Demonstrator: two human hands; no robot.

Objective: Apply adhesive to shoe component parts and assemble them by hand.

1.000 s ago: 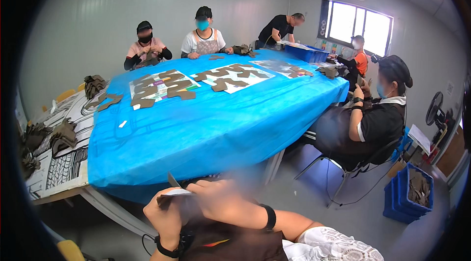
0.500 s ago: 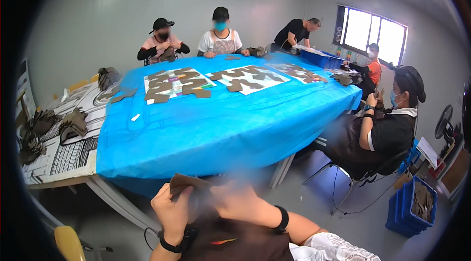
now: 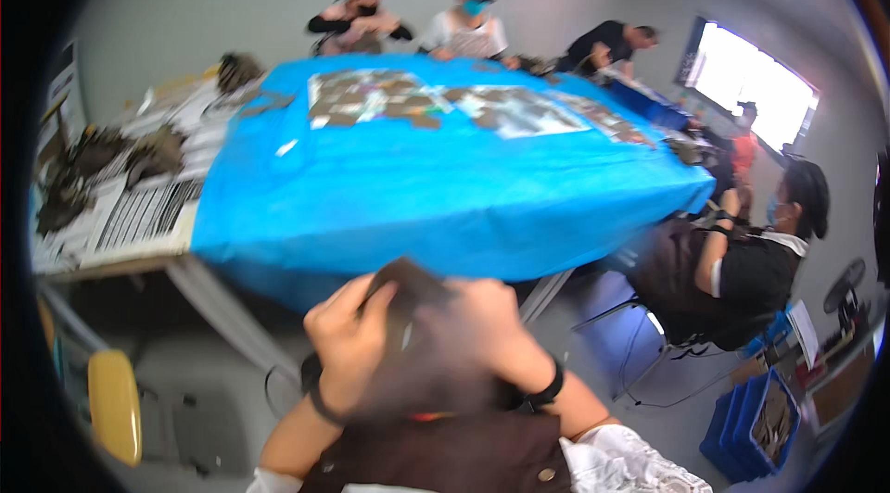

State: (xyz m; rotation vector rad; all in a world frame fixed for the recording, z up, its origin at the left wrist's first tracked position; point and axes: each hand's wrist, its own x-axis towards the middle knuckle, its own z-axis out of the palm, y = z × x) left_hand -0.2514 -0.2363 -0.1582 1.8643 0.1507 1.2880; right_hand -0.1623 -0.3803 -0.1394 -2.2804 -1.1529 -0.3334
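In front of my brown apron, my left hand is closed on the left side of a brown fabric piece, thumb on top. On the piece's other side, my right hand is closed at its edge, blurred by motion. The piece stands raised with a peaked upper corner, and its lower part is smeared. Both hands are just short of the near edge of a table covered with a blue cloth.
White printed sheets bearing flat brown pieces lie on the far part of the cloth. Crumpled brown bundles sit on the left table. A seated person is at the right, near blue crates. A yellow chair stands lower left.
My view has tilted down and turned. My right hand has come up beside the brown fabric piece, which now shows larger and more spread between both hands.
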